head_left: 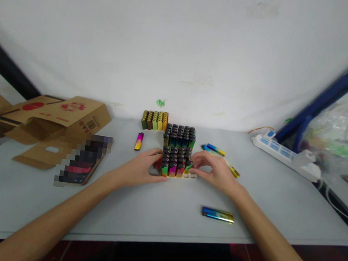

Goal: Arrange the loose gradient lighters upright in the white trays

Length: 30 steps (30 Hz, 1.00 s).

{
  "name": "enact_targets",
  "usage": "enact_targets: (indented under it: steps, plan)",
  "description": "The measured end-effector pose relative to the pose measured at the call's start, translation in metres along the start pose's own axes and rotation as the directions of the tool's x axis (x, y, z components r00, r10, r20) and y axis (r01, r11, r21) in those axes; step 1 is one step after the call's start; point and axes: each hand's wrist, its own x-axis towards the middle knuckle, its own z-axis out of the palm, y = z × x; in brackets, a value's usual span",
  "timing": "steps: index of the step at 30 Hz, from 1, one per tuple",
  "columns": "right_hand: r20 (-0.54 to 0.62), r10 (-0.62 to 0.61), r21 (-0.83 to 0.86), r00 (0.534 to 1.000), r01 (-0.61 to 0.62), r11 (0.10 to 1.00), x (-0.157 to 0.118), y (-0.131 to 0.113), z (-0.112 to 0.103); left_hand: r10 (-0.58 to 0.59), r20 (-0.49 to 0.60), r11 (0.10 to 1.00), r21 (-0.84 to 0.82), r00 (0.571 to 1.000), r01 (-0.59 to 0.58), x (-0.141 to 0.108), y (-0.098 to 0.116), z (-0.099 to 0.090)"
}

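Several colourful lighters [172,169] with black tops stand upright in rows in a white tray [193,176] at the middle of the table. My left hand [140,168] grips the tray's left side, thumb along the front and fingers behind. At the front right corner, my right hand [215,171] pinches a green-and-yellow lighter [189,166], which leans slightly; its lower end is hard to make out. A few tray slots show beside it. Directly behind stands another block of black-topped lighters [179,136].
Gold-topped lighters [155,121] stand by the wall. Loose lie a pink-yellow lighter [138,141], blue-yellow lighters [216,149] at right and another lighter [218,215] near the front edge. Cardboard boxes [75,111] and a blurred-out phone [86,161] are left; a power strip [284,154] is right.
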Motion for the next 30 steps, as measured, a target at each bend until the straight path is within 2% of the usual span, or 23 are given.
enact_targets:
  steps: [4,8,10,12,15,18,21,24,26,30]
  plan:
    - [0.003,0.035,-0.044,0.999,-0.034,0.998,0.001,-0.001,0.001,-0.007,0.010,1.000,0.008,1.000,0.007,0.000,0.000,-0.001]
    - [0.062,0.066,-0.131,0.996,-0.057,0.990,0.000,-0.002,-0.017,-0.018,0.014,1.000,0.026,1.000,0.018,0.000,0.002,-0.002]
    - [0.003,0.106,-0.236,0.994,-0.103,0.966,-0.001,0.001,-0.030,-0.022,0.014,0.999,0.040,1.000,0.021,0.000,0.003,-0.002]
    - [-0.107,0.135,-0.368,0.985,-0.165,0.915,-0.002,0.008,-0.043,-0.027,0.015,0.999,0.043,1.000,0.026,0.000,0.004,-0.002]
    - [-0.188,0.138,-0.498,0.972,-0.216,0.840,-0.002,0.024,-0.053,-0.029,0.017,0.999,0.037,0.999,0.028,0.000,0.003,-0.002]
    - [-0.173,0.120,-0.567,0.978,-0.199,0.799,0.001,0.037,-0.046,-0.019,0.020,0.999,0.034,1.000,0.019,0.001,0.003,-0.002]
    - [-0.121,0.165,-0.643,0.979,-0.204,0.739,0.008,0.044,-0.032,-0.024,0.016,0.999,0.036,1.000,0.023,0.001,0.003,-0.002]
    - [-0.136,0.209,-0.706,0.969,-0.242,0.665,0.015,0.048,-0.020,-0.033,0.017,0.998,0.045,0.999,0.033,0.001,0.004,-0.002]
    - [-0.138,0.203,-0.698,0.969,-0.241,0.674,0.017,0.050,-0.017,-0.033,0.020,0.998,0.046,0.999,0.032,0.001,0.004,-0.003]
    - [-0.154,0.122,-0.559,0.981,-0.188,0.808,0.013,0.051,-0.020,-0.026,0.014,0.999,0.039,1.000,0.025,0.000,0.004,-0.003]
